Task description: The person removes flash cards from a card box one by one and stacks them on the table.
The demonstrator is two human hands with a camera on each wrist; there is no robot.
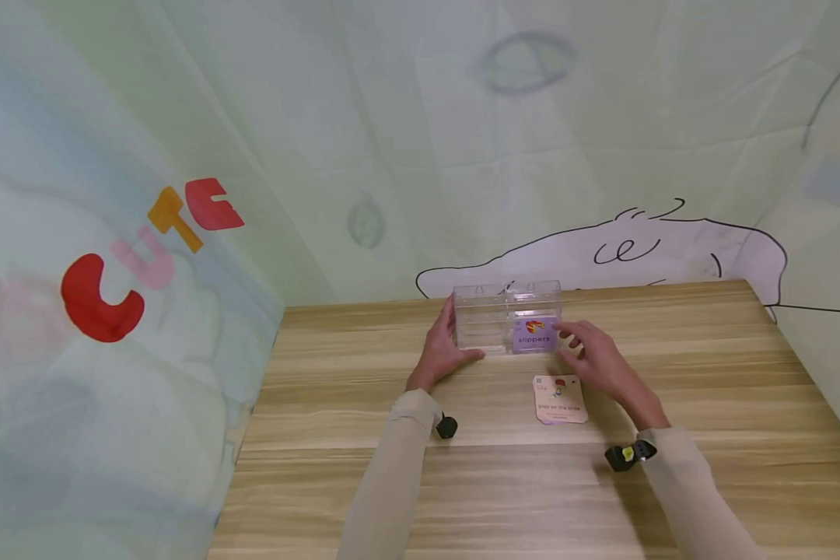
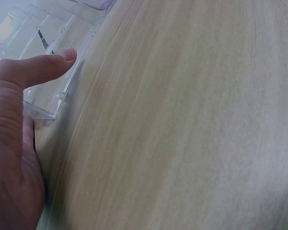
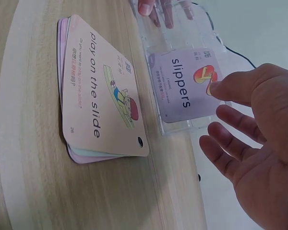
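Observation:
A clear plastic box [image 1: 481, 323] with two side-by-side sections stands near the table's back edge. My left hand [image 1: 442, 351] holds its left end, thumb across the front and the other fingers along the side and behind. In the right section is a purple "slippers" card [image 3: 182, 86]. My right hand [image 1: 600, 364] is at that section's right edge, fingers loosely bent and spread; in the right wrist view its thumb tip overlaps the card, and whether it touches is unclear. A stack of picture cards [image 3: 98, 91], "play on the slide" on top, lies in front of the box.
The wood-grain table [image 1: 504, 498] runs back to a pale printed cloth [image 1: 392, 140] hanging close behind the box. More cloth, with the letters "CUTE", hangs at the left. Dark wrist devices [image 1: 621, 457] sit on both of the person's wrists.

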